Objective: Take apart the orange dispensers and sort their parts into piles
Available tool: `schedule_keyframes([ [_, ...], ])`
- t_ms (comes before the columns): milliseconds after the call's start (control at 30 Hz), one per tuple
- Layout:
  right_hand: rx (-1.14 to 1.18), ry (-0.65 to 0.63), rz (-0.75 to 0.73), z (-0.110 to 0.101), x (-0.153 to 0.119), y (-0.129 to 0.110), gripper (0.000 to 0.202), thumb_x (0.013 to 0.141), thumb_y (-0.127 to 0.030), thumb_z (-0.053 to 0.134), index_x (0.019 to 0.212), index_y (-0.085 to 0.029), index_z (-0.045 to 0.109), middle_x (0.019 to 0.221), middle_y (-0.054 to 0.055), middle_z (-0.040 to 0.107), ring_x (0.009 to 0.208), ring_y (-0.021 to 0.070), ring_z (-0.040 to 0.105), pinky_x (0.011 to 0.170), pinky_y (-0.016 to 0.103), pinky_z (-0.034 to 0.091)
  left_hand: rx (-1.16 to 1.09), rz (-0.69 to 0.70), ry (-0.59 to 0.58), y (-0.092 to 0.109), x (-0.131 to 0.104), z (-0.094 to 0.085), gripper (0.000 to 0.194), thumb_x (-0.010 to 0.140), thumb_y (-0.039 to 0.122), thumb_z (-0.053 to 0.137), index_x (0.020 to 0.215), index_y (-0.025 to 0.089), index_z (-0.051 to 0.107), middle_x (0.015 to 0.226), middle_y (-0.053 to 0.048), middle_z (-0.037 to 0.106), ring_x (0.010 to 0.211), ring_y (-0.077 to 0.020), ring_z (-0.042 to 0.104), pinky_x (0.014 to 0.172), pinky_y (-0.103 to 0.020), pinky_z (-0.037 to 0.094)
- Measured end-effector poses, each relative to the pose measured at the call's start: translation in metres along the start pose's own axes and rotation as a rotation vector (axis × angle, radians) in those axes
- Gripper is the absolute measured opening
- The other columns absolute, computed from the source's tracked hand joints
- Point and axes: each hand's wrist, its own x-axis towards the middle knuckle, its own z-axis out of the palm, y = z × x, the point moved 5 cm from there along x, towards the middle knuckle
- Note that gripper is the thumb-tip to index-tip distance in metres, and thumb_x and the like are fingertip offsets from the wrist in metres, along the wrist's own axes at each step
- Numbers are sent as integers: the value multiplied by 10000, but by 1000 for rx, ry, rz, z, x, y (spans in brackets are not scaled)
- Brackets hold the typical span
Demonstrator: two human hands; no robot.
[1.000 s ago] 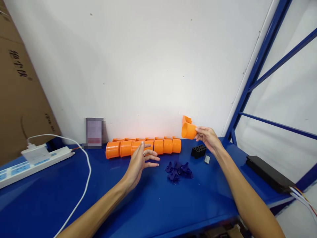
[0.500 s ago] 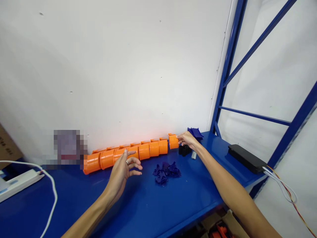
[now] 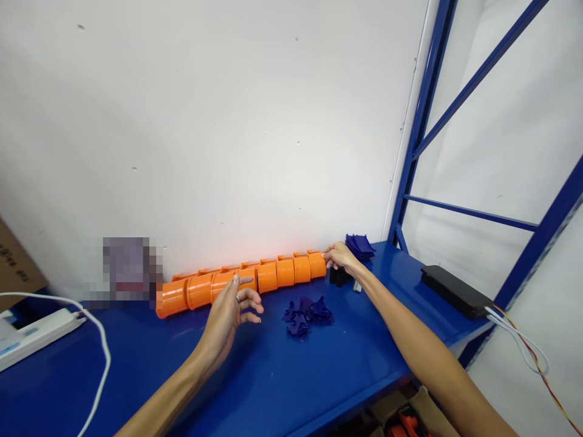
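Several orange cylindrical parts (image 3: 199,291) lie end to end in a row along the wall on the blue table (image 3: 291,370). At the row's right end, my right hand (image 3: 339,256) has its fingers closed on the last orange part (image 3: 317,265), which sits against its neighbour. My left hand (image 3: 234,306) hovers in front of the middle of the row, fingers apart, holding nothing. Between my hands and nearer the front lies a pile of small dark blue pieces (image 3: 308,317).
Beside my right hand are black parts (image 3: 337,277) and a stack of blue pieces (image 3: 359,246). A black box with cables (image 3: 455,291) lies at the right. White power strip (image 3: 43,338) and cable at left; blue rack frame (image 3: 412,152) at right.
The last orange part, tilted and apart from the row before, now lines up against it. My right hand has moved slightly with it; my left hand has hardly moved.
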Motion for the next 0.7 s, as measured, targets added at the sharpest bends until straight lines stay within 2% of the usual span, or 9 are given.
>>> schedule_keyframes([
  [133,-80,66,-44,-8,-3,-11,83,751,-39,634,764,-113,667,547,20,653,410,95,543,389,190,331,4,0,-9,-2,1,0,545,760,686,663,901,161,619,673,-25,637,592,-183,614,472,-273,515],
  [233,-100,222,-164,-27,-29,-33,189,789,-53,606,932,-135,697,642,-6,671,438,67,519,488,184,399,-4,6,-9,-1,1,-1,565,764,680,663,983,162,613,661,-16,635,584,-185,617,475,-274,514],
  [333,-6,371,-470,-52,-101,-54,203,864,-177,592,1042,-174,689,775,5,682,484,82,545,511,212,425,-22,20,3,3,2,-3,590,766,688,658,1041,170,593,655,0,627,569,-178,612,474,-270,513],
  [400,38,284,-559,-65,-162,-52,207,905,-349,615,1015,-193,696,755,20,676,483,109,546,469,237,416,-29,21,3,7,1,-3,570,768,675,666,1023,170,594,653,-1,622,566,-173,610,475,-262,510],
  [467,-35,-14,-439,-69,-217,-31,237,903,-429,640,880,-205,714,658,26,659,454,124,542,442,252,411,-23,17,3,11,-1,-3,524,780,642,674,996,171,600,643,-2,616,557,-170,606,467,-253,501],
  [500,-91,-172,-334,-71,-241,-15,256,894,-437,657,795,-208,714,622,30,649,453,128,544,446,257,418,-20,20,4,13,-3,-3,494,803,625,659,995,173,601,637,-2,614,559,-170,606,468,-251,501],
  [567,-162,-382,-86,-81,-279,29,274,903,-428,647,745,-210,699,617,45,652,519,147,588,495,259,447,-3,36,-24,18,-6,-1,415,871,566,611,1017,177,604,648,-2,618,573,-165,602,484,-246,503],
  [633,-145,-433,149,-97,-302,85,268,898,-438,630,777,-205,685,649,50,661,552,155,603,515,260,453,8,41,-36,23,-9,2,349,936,511,537,1009,178,613,654,-1,613,592,-161,602,507,-248,504],
  [700,-96,-325,337,-114,-316,150,288,868,-462,600,795,-193,671,606,37,638,512,148,578,470,247,413,43,29,6,29,-10,5,360,1001,446,399,972,167,623,620,-3,594,575,-154,585,508,-246,481],
])
